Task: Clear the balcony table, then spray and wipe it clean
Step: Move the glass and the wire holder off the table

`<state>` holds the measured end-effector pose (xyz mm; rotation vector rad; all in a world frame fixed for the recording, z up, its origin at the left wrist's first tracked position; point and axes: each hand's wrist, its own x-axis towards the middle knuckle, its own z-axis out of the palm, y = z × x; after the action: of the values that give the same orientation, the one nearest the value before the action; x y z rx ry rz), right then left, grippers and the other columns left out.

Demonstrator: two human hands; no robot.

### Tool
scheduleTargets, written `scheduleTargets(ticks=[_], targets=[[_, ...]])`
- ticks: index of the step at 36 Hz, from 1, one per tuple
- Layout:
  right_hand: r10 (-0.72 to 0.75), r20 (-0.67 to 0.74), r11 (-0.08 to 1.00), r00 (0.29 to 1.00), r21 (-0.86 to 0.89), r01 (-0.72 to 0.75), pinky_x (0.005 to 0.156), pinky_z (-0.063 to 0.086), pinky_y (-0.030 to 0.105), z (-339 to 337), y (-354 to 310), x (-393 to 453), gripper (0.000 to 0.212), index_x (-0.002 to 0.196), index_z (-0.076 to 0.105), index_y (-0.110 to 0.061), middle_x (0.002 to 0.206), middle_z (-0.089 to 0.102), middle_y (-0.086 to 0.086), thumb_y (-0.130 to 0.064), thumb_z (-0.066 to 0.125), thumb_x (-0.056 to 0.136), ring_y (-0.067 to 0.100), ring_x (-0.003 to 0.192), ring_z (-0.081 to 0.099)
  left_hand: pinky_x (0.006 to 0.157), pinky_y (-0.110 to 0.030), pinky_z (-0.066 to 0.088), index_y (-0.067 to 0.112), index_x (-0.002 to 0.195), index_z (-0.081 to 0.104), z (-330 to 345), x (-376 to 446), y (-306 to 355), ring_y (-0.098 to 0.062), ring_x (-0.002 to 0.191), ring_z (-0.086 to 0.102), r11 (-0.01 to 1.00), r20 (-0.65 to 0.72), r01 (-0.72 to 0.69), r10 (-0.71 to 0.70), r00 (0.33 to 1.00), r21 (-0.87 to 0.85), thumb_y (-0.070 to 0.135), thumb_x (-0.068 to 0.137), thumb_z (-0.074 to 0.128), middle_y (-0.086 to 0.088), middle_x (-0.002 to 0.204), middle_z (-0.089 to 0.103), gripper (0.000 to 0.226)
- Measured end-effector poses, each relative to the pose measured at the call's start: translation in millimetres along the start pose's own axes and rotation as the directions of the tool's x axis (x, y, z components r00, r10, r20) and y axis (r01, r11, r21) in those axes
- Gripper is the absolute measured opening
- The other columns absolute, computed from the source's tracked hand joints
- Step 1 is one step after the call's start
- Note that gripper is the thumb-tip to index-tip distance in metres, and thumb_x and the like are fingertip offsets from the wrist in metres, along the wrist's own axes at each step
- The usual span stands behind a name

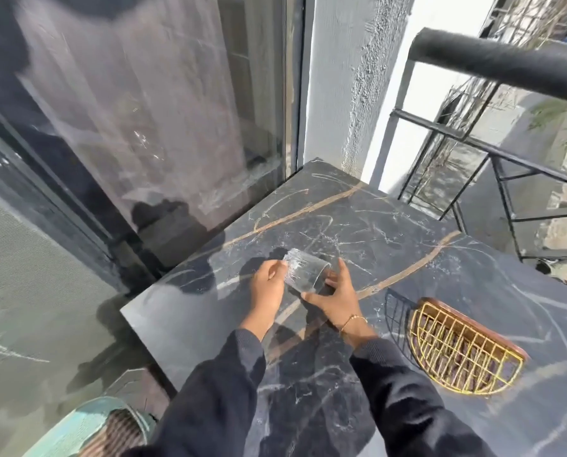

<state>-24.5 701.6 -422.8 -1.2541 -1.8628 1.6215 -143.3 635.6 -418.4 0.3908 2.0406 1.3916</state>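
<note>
Dark sleeves reach in; left hand and right hand both grip a clear glass, tilted over the black marble table, gold wire basket nearby.

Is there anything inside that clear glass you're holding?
The clear drinking glass, tilted between left hand and right hand, looks empty; the dark marble table shows through. Fingers cover parts.

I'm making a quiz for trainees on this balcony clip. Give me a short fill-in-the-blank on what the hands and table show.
1. Both hands, left hand and right hand, hold a clear ____.
2. The gold wire basket sits on the dark marble table to the person's ____.
3. The bracelet is on the ____ wrist.

Missing words: glass; right; right
</note>
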Motion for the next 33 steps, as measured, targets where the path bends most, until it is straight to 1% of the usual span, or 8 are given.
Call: scheduleTargets(ticks=[5,10,16,19,23,27,29,33], targets=[[-0.084,-0.074,0.995,0.994,0.051,0.088,0.106,0.041,0.04,0,-6,-2,0.093,0.142,0.028,-0.014,0.135,0.039,0.003,-0.014,0.082,0.066,0.018,0.123,0.046,0.088,-0.037,0.052,0.013,0.101,0.058,6,-4,4,-0.025,0.099,0.061,0.995,-0.02,0.009,-0.011,1.0,-0.098,0.02,0.096,0.052,-0.006,0.103,0.062,0.011],[-0.173,-0.145,0.983,0.974,0.042,0.181,0.103,0.036,0.023,4,-19,-23,0.095,0.141,0.027,-0.017,0.138,0.042,0.002,-0.018,0.083,0.064,0.009,0.121,0.042,0.068,-0.027,0.054,0.009,0.108,0.057,-2,-33,-4,-0.03,0.094,0.063,0.973,0.01,0.086,-0.085,0.996,-0.215,0.017,0.098,0.048,-0.018,0.109,0.062,0.015],[-0.273,-0.157,0.96,0.949,0.014,0.278,0.108,0.035,0.028,24,-22,-87,0.095,0.14,0.029,-0.015,0.136,0.041,0.0,-0.018,0.083,0.062,0.013,0.126,0.04,0.064,-0.026,0.05,0.017,0.103,0.058,-27,-98,-27,-0.021,0.083,0.061,0.943,-0.011,0.065,-0.072,0.997,-0.326,0.02,0.099,0.047,-0.009,0.098,0.064,0.012],[-0.283,-0.13,0.954,0.95,0.064,0.293,0.103,0.034,0.022,43,-18,-131,0.089,0.137,0.032,-0.016,0.127,0.042,-0.004,-0.013,0.082,0.063,0.011,0.12,0.043,0.081,-0.04,0.049,0.01,0.1,0.063,-55,-133,-42,-0.024,0.09,0.058,0.941,-0.089,0.026,-0.06,0.994,-0.337,0.01,0.097,0.049,-0.01,0.098,0.064,0.015],[-0.309,-0.067,0.945,0.949,0.088,0.314,0.098,0.035,0.014,72,-7,-186,0.08,0.129,0.037,-0.016,0.119,0.047,-0.004,-0.009,0.082,0.063,0.01,0.112,0.046,0.083,-0.031,0.044,0.011,0.095,0.065,-95,-182,-63,-0.02,0.091,0.058,0.952,-0.168,-0.073,0.023,0.985,-0.296,0.001,0.093,0.049,-0.007,0.097,0.065,0.019],[-0.331,0.019,0.942,0.944,0.074,0.328,0.087,0.032,-0.003,98,6,-233,0.072,0.116,0.038,-0.034,0.111,0.05,-0.018,-0.014,0.082,0.062,-0.007,0.103,0.048,0.073,-0.017,0.042,-0.002,0.1,0.066,-127,-224,-91,-0.021,0.09,0.058,0.945,-0.28,-0.128,0.042,0.959,-0.3,0.001,0.094,0.047,-0.012,0.098,0.066,0.02],[-0.317,0.067,0.948,0.946,0.05,0.314,0.082,0.031,-0.008,111,15,-253,0.072,0.117,0.04,-0.031,0.109,0.05,-0.022,-0.017,0.083,0.061,-0.016,0.099,0.048,0.068,-0.022,0.043,-0.002,0.099,0.067,-138,-243,-111,-0.021,0.084,0.058,0.946,-0.346,-0.144,0.037,0.938,-0.289,0.006,0.095,0.049,-0.01,0.094,0.067,0.02],[-0.285,0.178,0.955,0.942,-0.035,0.296,0.081,0.037,0.003,134,34,-280,0.071,0.12,0.043,-0.023,0.109,0.053,-0.01,-0.013,0.082,0.061,-0.005,0.097,0.052,0.062,-0.022,0.043,0.012,0.081,0.066,-152,-270,-152,-0.015,0.072,0.052,0.925,-0.398,-0.101,-0.057,0.916,-0.365,0.008,0.096,0.048,0.0,0.076,0.062,0.024]])
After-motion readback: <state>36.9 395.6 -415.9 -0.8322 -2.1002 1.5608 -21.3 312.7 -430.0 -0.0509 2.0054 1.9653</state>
